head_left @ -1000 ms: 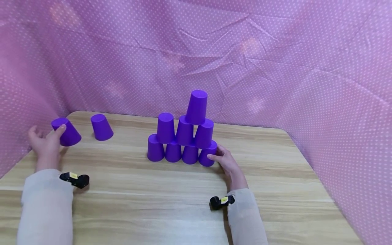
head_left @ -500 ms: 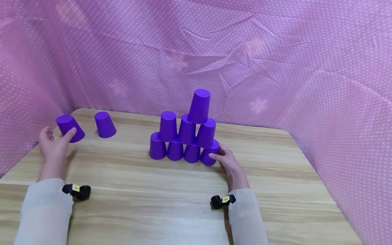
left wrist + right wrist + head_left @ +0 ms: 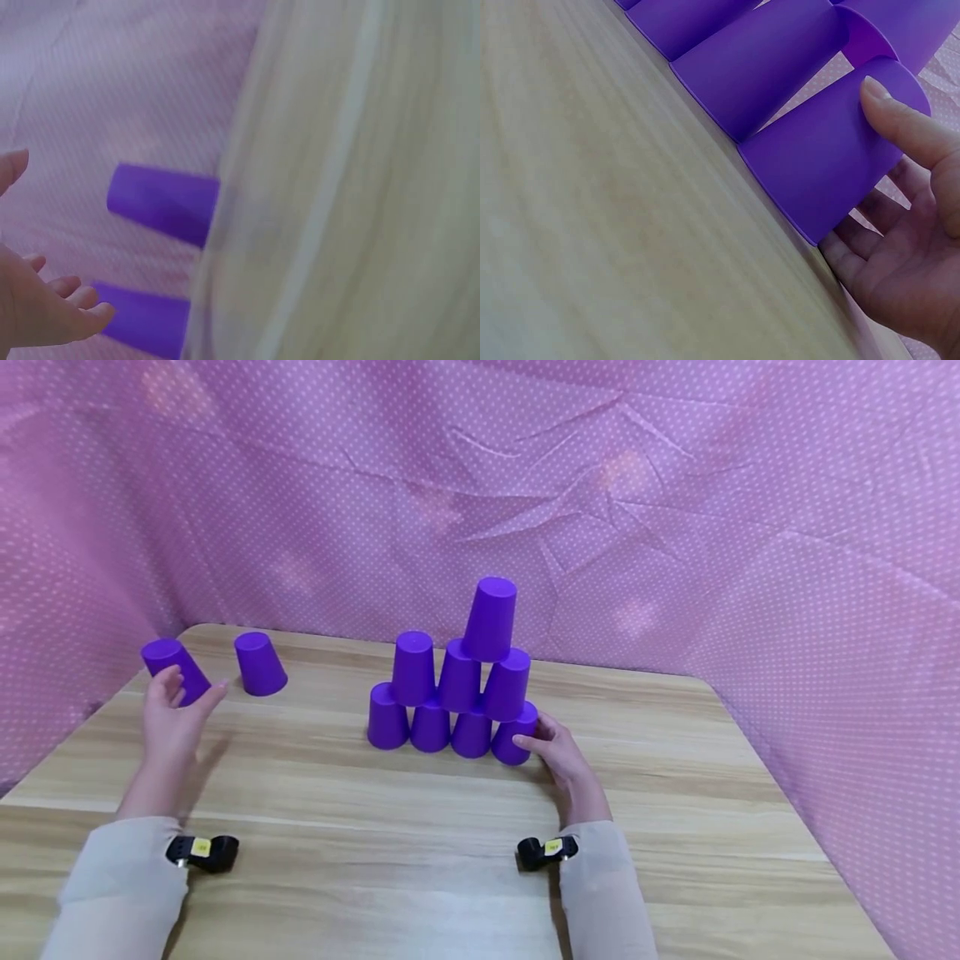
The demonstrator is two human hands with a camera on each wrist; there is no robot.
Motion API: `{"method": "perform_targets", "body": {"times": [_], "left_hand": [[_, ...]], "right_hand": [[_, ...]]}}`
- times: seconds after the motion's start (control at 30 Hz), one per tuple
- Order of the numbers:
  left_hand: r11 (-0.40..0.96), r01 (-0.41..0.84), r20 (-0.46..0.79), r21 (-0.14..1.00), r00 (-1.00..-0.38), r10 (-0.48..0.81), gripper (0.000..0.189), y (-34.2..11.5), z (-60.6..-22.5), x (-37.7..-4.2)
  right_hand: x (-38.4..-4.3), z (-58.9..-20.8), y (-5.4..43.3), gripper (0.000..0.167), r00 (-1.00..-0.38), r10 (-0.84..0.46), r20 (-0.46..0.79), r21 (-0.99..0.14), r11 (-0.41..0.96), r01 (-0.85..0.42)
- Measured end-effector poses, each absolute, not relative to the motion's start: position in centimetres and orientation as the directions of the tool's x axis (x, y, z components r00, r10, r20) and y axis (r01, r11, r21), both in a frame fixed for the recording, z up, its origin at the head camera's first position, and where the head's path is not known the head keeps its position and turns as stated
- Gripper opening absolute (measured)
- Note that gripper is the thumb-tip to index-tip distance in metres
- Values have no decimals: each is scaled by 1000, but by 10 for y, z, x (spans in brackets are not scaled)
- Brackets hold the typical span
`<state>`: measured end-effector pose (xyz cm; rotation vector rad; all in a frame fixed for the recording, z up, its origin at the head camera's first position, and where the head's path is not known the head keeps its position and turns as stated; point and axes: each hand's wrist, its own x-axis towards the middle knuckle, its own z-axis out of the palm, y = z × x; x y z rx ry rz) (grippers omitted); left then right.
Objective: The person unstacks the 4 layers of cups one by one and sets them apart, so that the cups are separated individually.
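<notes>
Purple upside-down cups form a stack: several in the bottom row, three above, and one top cup [image 3: 491,622] over the right side. My right hand [image 3: 560,758] holds the bottom row's rightmost cup [image 3: 832,150], thumb on its near side and fingers around the far side. Over on the left, my left hand [image 3: 172,722] is raised with thumb and fingers spread, holding nothing. It overlaps the leftmost loose cup [image 3: 191,672] in the head view. A second loose cup [image 3: 261,666] stands just right of that one. Both loose cups also appear in the left wrist view, beyond my fingers.
A light wood-grain table [image 3: 375,843] carries all the cups. Pink dotted cloth [image 3: 675,527] hangs along its back and sides. Each sleeve cuff has a black wrist camera, the left one [image 3: 204,852] and the right one [image 3: 547,852].
My left hand has left the leftmost loose cup and moved right, its fingers coming off it. My right hand stays at the same cup, and the stack stands as before.
</notes>
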<state>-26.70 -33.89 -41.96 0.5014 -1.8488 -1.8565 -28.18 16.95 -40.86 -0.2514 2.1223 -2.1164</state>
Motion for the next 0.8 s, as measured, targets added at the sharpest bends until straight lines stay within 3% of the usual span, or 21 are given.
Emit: {"method": "perform_targets", "body": {"times": [0.27, 0.53, 0.63, 0.8], "left_hand": [[169, 137, 202, 976, -861, -466, 76, -276, -392, -248], [87, 178, 197, 980, -922, -332, 69, -204, -339, -210], [47, 214, 219, 976, -937, -273, 68, -190, -335, -207], [98, 269, 284, 958, -936, -209, 68, -175, -334, -211]], "right_hand": [[-282, -410, 171, 53, -976, -216, 30, -999, 7, -33], [-282, -411, 172, 53, -976, -217, 32, -999, 5, -34], [-283, -411, 172, 53, -976, -217, 30, -1000, 1, -31], [-284, -411, 172, 52, -974, -224, 35, -999, -2, -36]]}}
